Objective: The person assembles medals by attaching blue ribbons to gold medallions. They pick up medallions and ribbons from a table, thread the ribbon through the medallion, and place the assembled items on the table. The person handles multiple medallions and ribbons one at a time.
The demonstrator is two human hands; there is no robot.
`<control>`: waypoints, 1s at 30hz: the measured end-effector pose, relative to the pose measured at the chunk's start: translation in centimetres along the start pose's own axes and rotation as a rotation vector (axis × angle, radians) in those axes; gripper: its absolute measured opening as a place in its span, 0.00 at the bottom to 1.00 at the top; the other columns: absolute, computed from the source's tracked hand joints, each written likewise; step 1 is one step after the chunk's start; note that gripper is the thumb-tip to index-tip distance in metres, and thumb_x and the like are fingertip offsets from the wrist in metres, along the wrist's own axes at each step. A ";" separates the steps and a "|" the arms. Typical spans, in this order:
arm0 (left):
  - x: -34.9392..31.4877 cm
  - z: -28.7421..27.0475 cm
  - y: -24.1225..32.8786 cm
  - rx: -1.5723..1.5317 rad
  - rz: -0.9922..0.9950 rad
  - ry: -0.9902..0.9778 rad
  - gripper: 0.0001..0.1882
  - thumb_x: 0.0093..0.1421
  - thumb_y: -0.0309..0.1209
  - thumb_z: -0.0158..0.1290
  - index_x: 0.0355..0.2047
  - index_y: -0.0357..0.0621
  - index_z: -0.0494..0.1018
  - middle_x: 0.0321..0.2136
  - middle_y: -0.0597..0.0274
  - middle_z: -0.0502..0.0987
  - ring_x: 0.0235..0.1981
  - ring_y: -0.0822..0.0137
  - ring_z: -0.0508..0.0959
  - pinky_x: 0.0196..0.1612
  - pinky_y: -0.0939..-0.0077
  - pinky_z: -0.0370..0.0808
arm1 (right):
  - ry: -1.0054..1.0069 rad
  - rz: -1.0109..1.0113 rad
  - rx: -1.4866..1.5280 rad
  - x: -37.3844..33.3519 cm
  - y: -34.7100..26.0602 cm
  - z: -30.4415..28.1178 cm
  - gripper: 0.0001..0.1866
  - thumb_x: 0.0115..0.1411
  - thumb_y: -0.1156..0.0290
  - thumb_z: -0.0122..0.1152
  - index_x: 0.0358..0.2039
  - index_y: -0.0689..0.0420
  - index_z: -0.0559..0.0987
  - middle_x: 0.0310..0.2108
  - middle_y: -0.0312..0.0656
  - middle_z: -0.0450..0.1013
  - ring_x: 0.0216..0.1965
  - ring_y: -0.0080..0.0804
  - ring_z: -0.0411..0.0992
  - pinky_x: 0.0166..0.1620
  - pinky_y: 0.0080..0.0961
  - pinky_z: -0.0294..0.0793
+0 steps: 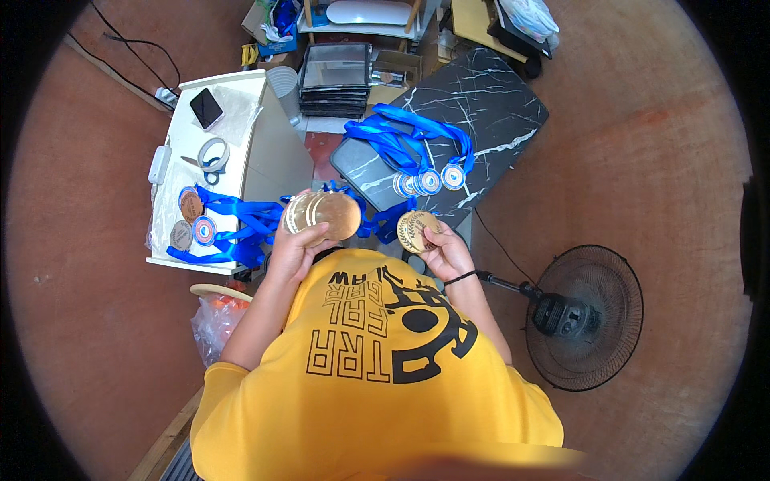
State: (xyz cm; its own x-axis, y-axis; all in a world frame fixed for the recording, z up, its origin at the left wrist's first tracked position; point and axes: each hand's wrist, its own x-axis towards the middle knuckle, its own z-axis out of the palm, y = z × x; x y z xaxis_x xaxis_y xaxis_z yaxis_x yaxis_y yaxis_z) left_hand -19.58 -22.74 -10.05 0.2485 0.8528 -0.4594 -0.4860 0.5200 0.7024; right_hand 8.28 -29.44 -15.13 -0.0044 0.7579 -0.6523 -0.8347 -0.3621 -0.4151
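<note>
A stack of round gold medals (341,215) is in my left hand (295,250), its fingers closed around the stack's edge. To the right, my right hand (451,255) pinches a smaller set of gold medals (411,232) between thumb and fingers. Blue ribbons (385,223) hang behind and between the two sets. On the black marbled tabletop (505,104) ahead lie several medals (430,183) with blue ribbons (377,136). Left of my left hand, a bronze medal (191,205), a silver medal (181,236) and a blue-rimmed medal (204,231) rest beside more blue ribbons (249,215).
The white cabinet (277,156) at left bears a phone (207,109), a tape roll (213,152) and scissors (212,176). A black fan (585,317) stands at right. Stacked black trays (335,80) are at the back. A plastic bag (210,329) sits by my left arm.
</note>
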 end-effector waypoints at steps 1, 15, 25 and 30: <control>-0.4 -0.5 0.1 0.005 0.004 0.019 0.37 0.50 0.16 0.56 0.60 0.48 0.57 0.50 0.55 0.70 0.46 0.57 0.77 0.38 0.62 0.82 | -0.001 -0.001 -0.049 0.0 -0.3 -0.8 0.19 0.60 0.84 0.50 0.51 0.62 0.63 0.46 0.50 0.70 0.48 0.43 0.73 0.51 0.45 0.75; -3.6 -1.2 -3.1 -0.006 -0.001 0.163 0.37 0.51 0.14 0.54 0.61 0.48 0.56 0.52 0.52 0.69 0.47 0.53 0.76 0.40 0.60 0.81 | -0.834 0.091 -1.938 7.7 0.1 -5.9 0.21 0.44 0.75 0.67 0.42 0.54 0.78 0.39 0.48 0.77 0.42 0.46 0.74 0.43 0.37 0.72; -6.2 0.6 -5.7 -0.041 -0.084 0.102 0.37 0.51 0.14 0.55 0.61 0.48 0.57 0.50 0.54 0.71 0.46 0.56 0.77 0.40 0.62 0.81 | -0.233 -0.122 -2.175 18.6 -5.0 -12.5 0.21 0.34 0.68 0.78 0.32 0.52 0.80 0.31 0.42 0.78 0.36 0.41 0.76 0.38 0.35 0.74; -6.9 1.2 -6.4 -0.066 -0.128 0.059 0.37 0.52 0.13 0.53 0.61 0.48 0.56 0.51 0.54 0.70 0.47 0.56 0.77 0.40 0.62 0.81 | -0.123 -0.210 -2.207 18.3 -4.6 -12.7 0.23 0.35 0.70 0.77 0.35 0.52 0.80 0.35 0.43 0.78 0.39 0.42 0.76 0.41 0.35 0.74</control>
State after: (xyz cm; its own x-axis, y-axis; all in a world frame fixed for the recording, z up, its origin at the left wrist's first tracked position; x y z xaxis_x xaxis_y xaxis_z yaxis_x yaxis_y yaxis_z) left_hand -17.20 -31.88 -10.78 0.2629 0.7746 -0.5752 -0.5080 0.6180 0.6000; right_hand 19.03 -20.74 -33.22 -0.1226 0.8444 -0.5214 0.9315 -0.0834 -0.3542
